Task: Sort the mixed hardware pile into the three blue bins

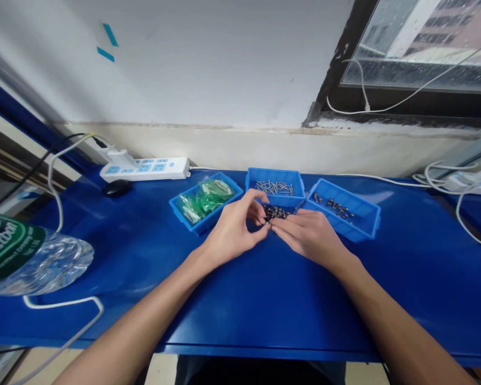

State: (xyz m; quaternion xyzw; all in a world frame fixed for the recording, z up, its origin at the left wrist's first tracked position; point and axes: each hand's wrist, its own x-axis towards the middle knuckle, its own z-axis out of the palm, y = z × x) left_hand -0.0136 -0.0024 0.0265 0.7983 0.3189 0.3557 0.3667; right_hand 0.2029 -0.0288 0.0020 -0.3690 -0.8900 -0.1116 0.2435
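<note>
My left hand [237,224] and my right hand [315,235] meet at the near blue bin [286,201], which holds many small dark-headed screws [277,212]. The left thumb and fingers curve round toward a tiny piece at the right fingertips; what is pinched is too small to name. Behind stands a blue bin [274,175] of long silver screws [278,187]. To the right, an angled blue bin [355,216] contains several short dark-headed screws [336,206]. On the left, another blue bin [200,227] is filled with green and clear plastic packets [208,198].
A white power strip [168,168] and a black mouse [117,188] lie at the back left of the blue table [264,310]. A large water bottle [36,254] is at the left, near a white cable [72,305]. More cables [433,176] lie back right.
</note>
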